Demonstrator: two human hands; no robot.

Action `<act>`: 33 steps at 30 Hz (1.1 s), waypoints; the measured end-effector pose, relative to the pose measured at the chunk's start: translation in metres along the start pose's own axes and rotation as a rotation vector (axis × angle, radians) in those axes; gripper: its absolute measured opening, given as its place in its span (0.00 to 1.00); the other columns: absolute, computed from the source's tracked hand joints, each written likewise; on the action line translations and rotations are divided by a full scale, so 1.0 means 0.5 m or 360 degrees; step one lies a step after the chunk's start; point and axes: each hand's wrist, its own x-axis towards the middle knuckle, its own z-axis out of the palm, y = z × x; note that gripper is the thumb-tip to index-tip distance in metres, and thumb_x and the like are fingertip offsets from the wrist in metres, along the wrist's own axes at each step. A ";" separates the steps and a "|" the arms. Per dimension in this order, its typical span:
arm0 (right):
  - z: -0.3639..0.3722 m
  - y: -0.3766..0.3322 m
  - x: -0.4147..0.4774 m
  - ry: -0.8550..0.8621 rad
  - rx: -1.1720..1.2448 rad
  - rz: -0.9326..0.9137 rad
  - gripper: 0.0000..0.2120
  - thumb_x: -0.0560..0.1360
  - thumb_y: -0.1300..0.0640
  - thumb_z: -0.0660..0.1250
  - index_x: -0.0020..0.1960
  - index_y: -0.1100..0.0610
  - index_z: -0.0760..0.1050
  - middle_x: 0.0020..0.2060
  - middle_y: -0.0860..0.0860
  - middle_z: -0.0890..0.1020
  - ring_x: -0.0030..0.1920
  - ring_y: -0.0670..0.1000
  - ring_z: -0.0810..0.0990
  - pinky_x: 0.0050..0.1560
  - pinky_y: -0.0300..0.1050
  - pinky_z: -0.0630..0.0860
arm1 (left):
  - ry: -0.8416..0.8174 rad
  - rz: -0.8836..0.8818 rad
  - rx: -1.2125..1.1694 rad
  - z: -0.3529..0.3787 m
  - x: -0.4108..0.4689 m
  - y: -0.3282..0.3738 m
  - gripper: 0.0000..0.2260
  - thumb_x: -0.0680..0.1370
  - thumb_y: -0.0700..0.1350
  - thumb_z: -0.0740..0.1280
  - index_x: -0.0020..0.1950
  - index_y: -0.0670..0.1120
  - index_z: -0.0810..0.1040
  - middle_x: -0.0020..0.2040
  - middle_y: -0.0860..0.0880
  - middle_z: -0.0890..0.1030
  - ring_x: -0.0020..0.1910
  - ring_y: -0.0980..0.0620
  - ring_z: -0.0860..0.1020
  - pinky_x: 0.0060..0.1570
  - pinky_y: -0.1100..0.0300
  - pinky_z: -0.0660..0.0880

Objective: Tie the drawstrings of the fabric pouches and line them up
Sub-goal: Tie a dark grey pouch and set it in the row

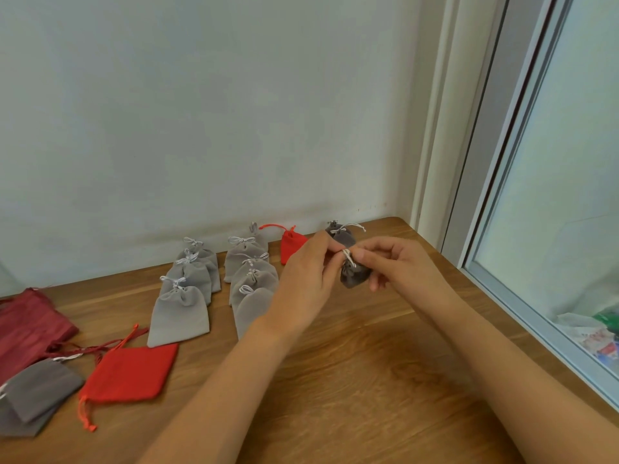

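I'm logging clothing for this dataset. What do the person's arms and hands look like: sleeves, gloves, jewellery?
The left forearm and right forearm are bare to the frame edge; no sleeve shows. The left hand and right hand are ungloved, with no watch, bracelet or ring visible.

On the table (351,380), two rows of tied pouches run back toward the wall (201,112), left row (187,289) just beside right row (249,272), each pouch overlapping the one behind. Right of those, by the wall, sit a lone pouch (289,242) and a corner pouch (343,236) further right, and in front of them the left hand (303,279) and right hand (398,266) pinch the held pouch (355,276) between them above the table. Way off front-left lies a flat pouch (129,375), stacked pouches (37,390) to its left, a big pouch (30,323) behind those.
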 end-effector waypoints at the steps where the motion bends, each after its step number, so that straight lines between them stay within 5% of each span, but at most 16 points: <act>1: -0.003 0.000 -0.001 -0.0017 -0.0007 0.0040 0.06 0.74 0.59 0.70 0.50 0.59 0.83 0.36 0.55 0.85 0.25 0.46 0.74 0.28 0.35 0.71 | -0.0001 0.0000 -0.0010 -0.001 0.001 0.000 0.01 0.79 0.41 0.66 0.47 0.45 0.75 0.40 0.58 0.77 0.42 0.60 0.77 0.40 0.66 0.73; 6: -0.003 0.002 -0.002 0.0014 0.0052 0.0121 0.06 0.71 0.61 0.73 0.48 0.58 0.84 0.31 0.51 0.84 0.23 0.44 0.70 0.27 0.33 0.68 | 0.0052 0.0011 -0.0031 -0.002 0.002 -0.003 0.03 0.76 0.41 0.70 0.48 0.42 0.81 0.42 0.53 0.83 0.44 0.58 0.79 0.44 0.62 0.76; 12: 0.011 0.002 -0.004 0.0147 -0.0018 0.0035 0.03 0.72 0.64 0.72 0.44 0.58 0.84 0.33 0.56 0.84 0.24 0.46 0.74 0.28 0.37 0.74 | 0.0178 0.0092 -0.0032 0.004 -0.001 0.001 0.05 0.74 0.42 0.70 0.48 0.44 0.84 0.42 0.52 0.84 0.44 0.58 0.79 0.44 0.64 0.75; 18: 0.012 0.010 0.000 0.0291 -0.0218 -0.0097 0.05 0.74 0.65 0.67 0.40 0.58 0.76 0.32 0.51 0.80 0.27 0.47 0.76 0.32 0.40 0.75 | 0.0121 0.0067 -0.0160 0.017 0.003 0.011 0.09 0.75 0.40 0.70 0.55 0.45 0.84 0.48 0.54 0.84 0.49 0.60 0.80 0.50 0.67 0.76; 24: 0.004 0.013 0.008 0.0234 0.0359 0.0088 0.08 0.76 0.69 0.63 0.40 0.60 0.71 0.30 0.57 0.80 0.30 0.52 0.77 0.34 0.42 0.75 | 0.0008 -0.0057 -0.0143 0.020 0.003 0.012 0.07 0.75 0.41 0.71 0.52 0.46 0.85 0.44 0.58 0.82 0.44 0.66 0.78 0.46 0.70 0.74; 27: -0.001 0.017 0.010 0.0236 0.0114 -0.0015 0.05 0.75 0.69 0.66 0.44 0.60 0.75 0.34 0.55 0.83 0.33 0.50 0.81 0.36 0.39 0.78 | 0.0004 -0.0189 -0.0091 0.010 0.006 0.005 0.03 0.73 0.43 0.73 0.46 0.46 0.84 0.41 0.55 0.84 0.40 0.59 0.79 0.44 0.62 0.75; 33: -0.033 0.015 0.011 0.0239 -0.1044 -0.0218 0.08 0.78 0.61 0.66 0.51 0.51 0.81 0.36 0.42 0.81 0.38 0.40 0.80 0.43 0.29 0.74 | -0.0093 -0.0320 0.0101 -0.015 0.012 -0.010 0.07 0.74 0.49 0.72 0.45 0.46 0.81 0.37 0.53 0.80 0.36 0.56 0.75 0.41 0.58 0.73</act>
